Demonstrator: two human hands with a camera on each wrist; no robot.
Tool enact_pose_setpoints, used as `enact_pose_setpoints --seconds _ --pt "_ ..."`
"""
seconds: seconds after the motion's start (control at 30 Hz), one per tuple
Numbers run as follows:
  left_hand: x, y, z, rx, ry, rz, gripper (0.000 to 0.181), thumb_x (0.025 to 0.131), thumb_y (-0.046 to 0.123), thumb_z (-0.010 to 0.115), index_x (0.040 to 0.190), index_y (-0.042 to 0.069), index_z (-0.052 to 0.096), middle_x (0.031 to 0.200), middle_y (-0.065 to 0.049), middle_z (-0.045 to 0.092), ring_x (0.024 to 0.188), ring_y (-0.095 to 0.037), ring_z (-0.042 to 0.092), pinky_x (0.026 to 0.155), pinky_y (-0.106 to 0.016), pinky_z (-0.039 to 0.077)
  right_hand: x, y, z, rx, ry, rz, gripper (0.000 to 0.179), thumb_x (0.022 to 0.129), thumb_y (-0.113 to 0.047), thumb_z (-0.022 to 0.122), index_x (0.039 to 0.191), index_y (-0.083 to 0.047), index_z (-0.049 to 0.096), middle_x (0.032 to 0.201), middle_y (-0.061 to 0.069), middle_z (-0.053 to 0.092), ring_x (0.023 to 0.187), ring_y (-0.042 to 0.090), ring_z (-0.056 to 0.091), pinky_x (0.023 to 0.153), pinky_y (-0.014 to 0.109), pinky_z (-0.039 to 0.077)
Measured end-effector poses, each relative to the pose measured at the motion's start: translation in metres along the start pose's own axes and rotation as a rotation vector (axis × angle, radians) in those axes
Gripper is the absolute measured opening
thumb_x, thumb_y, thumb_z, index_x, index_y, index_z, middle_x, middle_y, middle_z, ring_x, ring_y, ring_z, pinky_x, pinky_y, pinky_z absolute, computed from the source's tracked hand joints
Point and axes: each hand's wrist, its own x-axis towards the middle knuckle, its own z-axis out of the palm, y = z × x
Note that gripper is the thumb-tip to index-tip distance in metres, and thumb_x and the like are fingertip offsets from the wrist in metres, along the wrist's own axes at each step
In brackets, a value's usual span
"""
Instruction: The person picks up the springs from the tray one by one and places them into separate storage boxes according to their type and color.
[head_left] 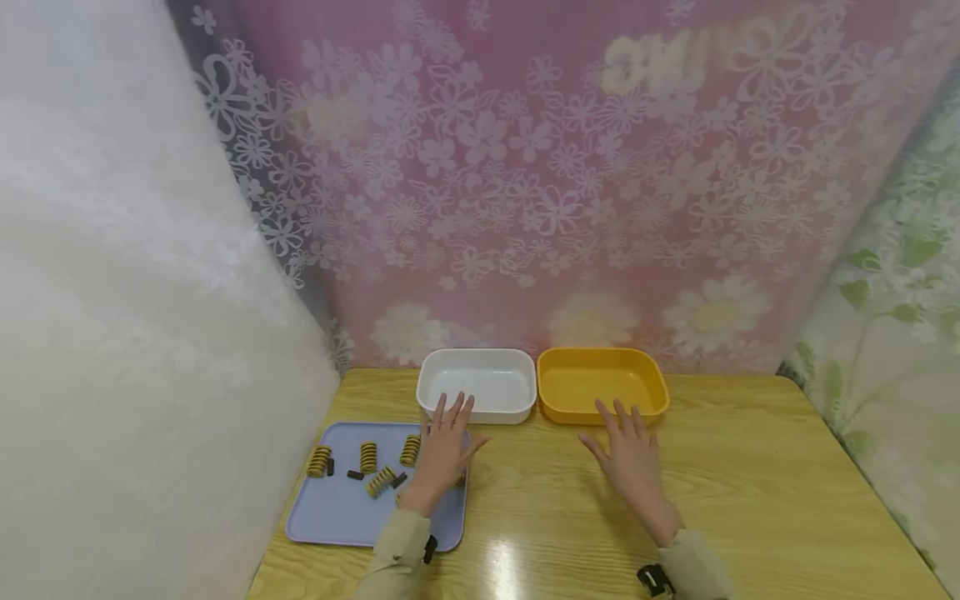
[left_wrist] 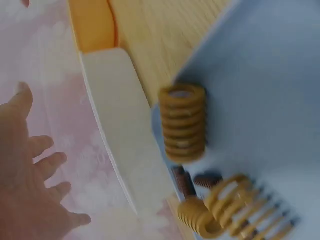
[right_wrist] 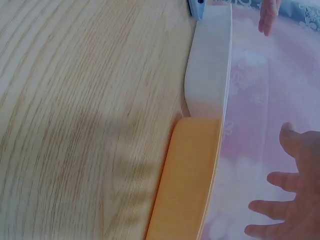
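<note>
Lavender-blue plastic, a shallow rounded tray lies at the person's left with thick yellow coil springs and small dark-brown ridged cylinders scattered over it, its low rim probably there to stop them rolling off. Behind it, side by side at the table's far edge, sit a white rectangular plastic bin and a yellow-orange rectangular plastic bin, likely set so that each faces one hand within easy reach. Both hands grip nothing: the left hand spreads its fingers above the tray's right side towards the white bin, and the right hand spreads likewise before the yellow-orange one, apparently raised clear of the tabletop. Around them run a pale wood-grain table and, close behind the bins, a pink flower-printed curtain, which seems to limit reach at the back. The left hand and its beige sleeve stand in the way, hiding part of the tray and some springs.
</note>
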Motion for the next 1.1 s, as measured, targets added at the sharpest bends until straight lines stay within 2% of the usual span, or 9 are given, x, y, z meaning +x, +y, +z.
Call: enact_pose_setpoints --seconds 0.1,0.23,0.3,0.37,0.6,0.77,0.83,1.0,1.1 --pt "-0.003 -0.016 -0.012 -0.074 0.009 -0.020 0.064 0.099 0.036 0.065 0.151 0.006 0.045 0.153 -0.016 0.047 0.145 -0.043 0.034 0.111 -0.070 0.029 0.004 -0.010 0.005 0.004 0.063 -0.055 0.061 0.093 -0.033 0.073 0.145 -0.007 0.055 0.143 0.026 0.054 0.133 0.053 0.045 0.098 0.073 0.040" --pt "-0.012 -0.041 -0.027 -0.113 0.124 -0.005 0.053 0.098 0.025 0.068 0.143 0.001 0.054 0.141 -0.020 0.058 0.133 -0.045 0.049 0.106 -0.064 0.040 0.006 -0.024 0.015 0.032 0.157 -0.150 0.053 0.088 -0.024 0.079 0.133 -0.002 0.064 0.126 0.024 0.067 0.117 0.050 0.060 0.095 0.064 0.049" --pt "-0.018 -0.054 -0.032 -0.096 0.185 -0.009 0.051 0.096 0.023 0.071 0.140 0.000 0.056 0.137 -0.022 0.060 0.129 -0.046 0.053 0.104 -0.062 0.043 0.007 -0.032 0.020 0.055 0.173 -0.173 0.050 0.087 -0.021 0.081 0.130 0.000 0.066 0.121 0.022 0.069 0.112 0.047 0.063 0.094 0.061 0.050" --pt "-0.027 -0.066 -0.037 -0.088 0.211 -0.035 0.053 0.095 0.022 0.073 0.140 -0.001 0.056 0.137 -0.023 0.060 0.129 -0.046 0.053 0.104 -0.062 0.043 0.007 -0.041 0.025 0.072 0.165 -0.180 0.049 0.087 -0.021 0.081 0.129 -0.001 0.067 0.120 0.020 0.069 0.110 0.044 0.064 0.093 0.059 0.052" --pt "-0.061 -0.101 -0.048 -0.091 0.196 -0.132 0.064 0.094 0.023 0.074 0.147 -0.003 0.048 0.147 -0.026 0.051 0.135 -0.048 0.046 0.108 -0.065 0.037 0.001 -0.071 0.045 0.091 0.081 -0.204 0.050 0.088 -0.024 0.080 0.130 -0.002 0.065 0.123 0.018 0.068 0.114 0.041 0.062 0.089 0.058 0.054" --pt "-0.088 -0.121 -0.054 -0.115 0.116 -0.203 0.070 0.096 0.025 0.070 0.152 -0.005 0.039 0.155 -0.026 0.040 0.142 -0.049 0.034 0.113 -0.067 0.028 -0.007 -0.088 0.065 0.093 -0.021 -0.222 0.053 0.091 -0.028 0.076 0.134 -0.001 0.061 0.129 0.019 0.063 0.122 0.045 0.057 0.090 0.063 0.051" --pt "-0.099 -0.129 -0.055 -0.107 0.092 -0.220 0.070 0.097 0.026 0.069 0.151 -0.007 0.039 0.155 -0.028 0.038 0.143 -0.051 0.032 0.113 -0.067 0.027 -0.010 -0.094 0.072 0.087 -0.051 -0.228 0.055 0.092 -0.030 0.075 0.136 -0.001 0.060 0.132 0.019 0.062 0.125 0.046 0.055 0.089 0.065 0.051" --pt "-0.125 -0.153 -0.053 -0.062 0.121 -0.223 0.073 0.096 0.032 0.069 0.147 -0.011 0.041 0.151 -0.033 0.041 0.138 -0.054 0.036 0.110 -0.068 0.030 -0.019 -0.109 0.090 0.096 -0.105 -0.264 0.061 0.090 -0.031 0.077 0.139 -0.001 0.057 0.138 0.021 0.058 0.132 0.047 0.048 0.091 0.066 0.050" --pt "-0.141 -0.166 -0.054 -0.038 0.116 -0.277 0.077 0.095 0.037 0.070 0.146 -0.013 0.041 0.149 -0.035 0.041 0.137 -0.055 0.037 0.110 -0.067 0.030 -0.024 -0.118 0.100 0.114 -0.177 -0.291 0.067 0.091 -0.034 0.075 0.144 -0.001 0.052 0.145 0.022 0.052 0.137 0.049 0.042 0.096 0.068 0.046"
